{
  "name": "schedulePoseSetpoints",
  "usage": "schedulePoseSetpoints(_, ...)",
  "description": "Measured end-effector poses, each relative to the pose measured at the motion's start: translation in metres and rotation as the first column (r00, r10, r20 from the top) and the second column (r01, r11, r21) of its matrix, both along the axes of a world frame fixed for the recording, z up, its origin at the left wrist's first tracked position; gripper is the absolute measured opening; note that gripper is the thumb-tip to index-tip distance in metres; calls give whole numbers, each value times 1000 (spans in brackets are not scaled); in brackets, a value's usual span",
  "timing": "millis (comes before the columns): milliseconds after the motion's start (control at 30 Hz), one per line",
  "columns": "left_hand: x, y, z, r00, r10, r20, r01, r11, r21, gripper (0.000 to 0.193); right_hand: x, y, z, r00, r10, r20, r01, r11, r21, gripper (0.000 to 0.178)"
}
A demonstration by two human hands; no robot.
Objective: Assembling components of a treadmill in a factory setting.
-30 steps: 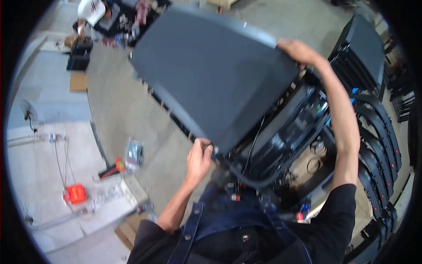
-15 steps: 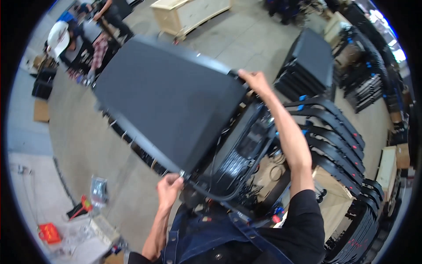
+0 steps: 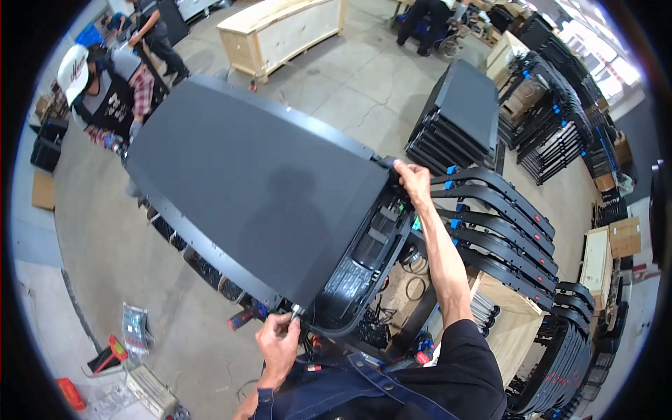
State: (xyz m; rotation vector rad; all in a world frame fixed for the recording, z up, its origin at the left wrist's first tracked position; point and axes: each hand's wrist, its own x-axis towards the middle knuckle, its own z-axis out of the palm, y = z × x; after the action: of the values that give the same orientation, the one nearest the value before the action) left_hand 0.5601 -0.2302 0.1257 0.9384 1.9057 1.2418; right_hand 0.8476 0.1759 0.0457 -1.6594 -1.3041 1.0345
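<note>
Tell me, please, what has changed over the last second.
The camera view has turned, so the dark panel appears further left and lower, and the wooden crate has come into fuller view. Nothing has visibly been let go: the left hand stays at the panel's near left corner, the right hand at its near right one.

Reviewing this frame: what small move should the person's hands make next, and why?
Probably a slight nudge to square the near end of the dark panel: the left hand pinches a metal tip at its near left corner, the right hand is at the near right corner, and an open compartment lies along that edge.
</note>
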Motion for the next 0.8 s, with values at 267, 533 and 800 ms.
schedulePoseSetpoints(267, -3, 12, -28, 865, -351, -360, 305, 935, -179, 20, 11, 1, -4, 999, -41, 26, 39, 996, 81, 46)
schedulePoseSetpoints(533, -12, 39, -28, 666, -518, -537, 342, 852, -396, 29, 22, -11, -14, 993, -46, 105, 25, 981, 192, 62)
schedulePoseSetpoints(800, -5, 59, -17, 382, -692, -613, 348, 722, -598, 34, 20, -276, -128, 973, -163, 165, 169, 985, -24, 24)
